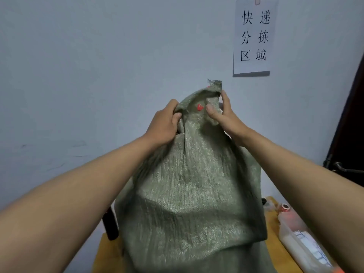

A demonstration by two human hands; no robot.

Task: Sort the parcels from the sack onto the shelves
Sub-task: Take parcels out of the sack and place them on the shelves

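Here both hands (194, 120) grip sack (189, 194) top.

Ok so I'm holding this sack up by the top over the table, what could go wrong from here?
1. Both the left hand and right hand only pinch the sack by its bunched top; the woven fabric could slip and the load drop.
2. The sack hangs against the clear pack on the table; a swing could knock it off.
3. The dark bottle at the left edge might tip.
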